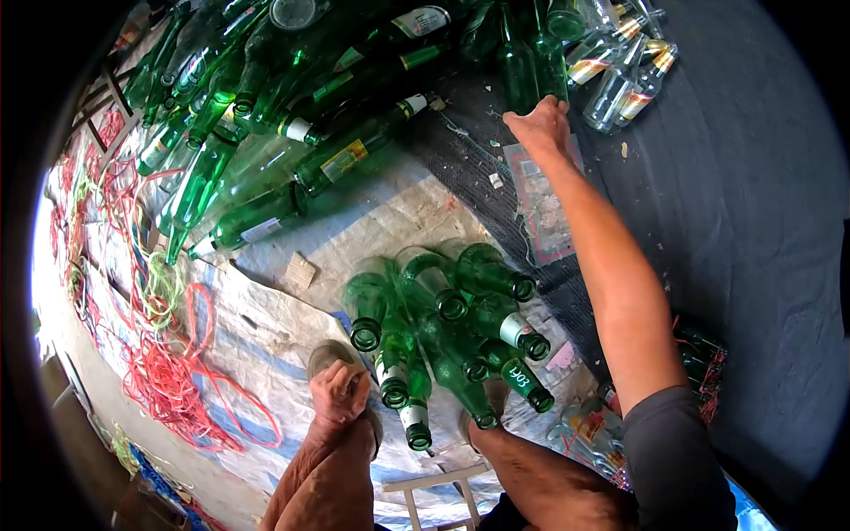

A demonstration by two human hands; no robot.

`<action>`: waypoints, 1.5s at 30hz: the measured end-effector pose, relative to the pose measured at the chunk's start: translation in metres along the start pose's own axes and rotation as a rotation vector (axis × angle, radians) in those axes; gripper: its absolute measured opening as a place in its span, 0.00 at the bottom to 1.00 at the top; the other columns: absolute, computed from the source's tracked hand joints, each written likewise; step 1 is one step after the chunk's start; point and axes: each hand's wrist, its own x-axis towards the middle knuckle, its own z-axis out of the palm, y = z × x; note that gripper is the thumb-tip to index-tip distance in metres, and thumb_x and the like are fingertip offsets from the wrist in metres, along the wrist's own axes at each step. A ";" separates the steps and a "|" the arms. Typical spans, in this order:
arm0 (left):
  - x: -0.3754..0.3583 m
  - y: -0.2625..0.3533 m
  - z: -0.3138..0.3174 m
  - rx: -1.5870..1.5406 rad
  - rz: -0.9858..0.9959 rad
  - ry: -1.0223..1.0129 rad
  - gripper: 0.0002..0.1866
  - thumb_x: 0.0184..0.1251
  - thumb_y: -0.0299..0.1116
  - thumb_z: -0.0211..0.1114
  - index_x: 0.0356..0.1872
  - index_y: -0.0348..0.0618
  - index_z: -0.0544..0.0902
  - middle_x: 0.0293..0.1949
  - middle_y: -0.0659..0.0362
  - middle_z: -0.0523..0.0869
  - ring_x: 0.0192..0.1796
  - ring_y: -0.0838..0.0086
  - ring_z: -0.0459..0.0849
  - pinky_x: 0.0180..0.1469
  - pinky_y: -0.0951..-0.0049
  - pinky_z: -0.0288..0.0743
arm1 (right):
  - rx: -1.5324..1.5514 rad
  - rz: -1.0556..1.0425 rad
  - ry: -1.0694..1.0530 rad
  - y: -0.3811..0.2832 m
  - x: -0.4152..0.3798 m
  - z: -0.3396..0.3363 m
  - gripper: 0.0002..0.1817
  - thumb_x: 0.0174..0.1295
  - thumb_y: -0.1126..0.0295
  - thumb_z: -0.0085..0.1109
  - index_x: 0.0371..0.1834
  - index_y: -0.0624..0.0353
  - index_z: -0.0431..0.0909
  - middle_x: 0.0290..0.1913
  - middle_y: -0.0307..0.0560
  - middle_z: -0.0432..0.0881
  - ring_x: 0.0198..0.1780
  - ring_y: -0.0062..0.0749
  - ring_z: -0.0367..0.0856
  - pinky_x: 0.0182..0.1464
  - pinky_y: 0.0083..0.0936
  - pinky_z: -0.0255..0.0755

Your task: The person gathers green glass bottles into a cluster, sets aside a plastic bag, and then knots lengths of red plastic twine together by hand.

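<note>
My right hand [542,126] is stretched far forward, its fingers closed around the near end of a green glass bottle [521,75]. Another green bottle [551,66] lies right beside that one, also against the fingers. Close to my body, my left hand [340,392] is curled into a loose fist above my shoe, and no object shows in it. Just to its right stands a tight cluster of green bottles [443,332], mouths towards me, some with white labels. One of them, a bottle with white lettering [522,379], is at the cluster's right edge.
A large heap of green bottles [292,97] fills the far left. Clear bottles with gold-topped necks [615,88] lie at the far right on dark cloth [735,203]. Tangled red plastic twine [173,389] covers the left floor. More bottles [593,429] lie by my right leg.
</note>
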 end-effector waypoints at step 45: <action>-0.018 -0.002 0.014 -0.086 -0.091 0.040 0.08 0.60 0.24 0.73 0.39 0.45 0.85 0.28 0.55 0.82 0.29 0.56 0.84 0.31 0.60 0.77 | 0.026 0.059 -0.759 0.203 -0.275 -0.099 0.43 0.44 0.56 0.84 0.61 0.73 0.79 0.54 0.71 0.88 0.58 0.58 0.89 0.62 0.43 0.81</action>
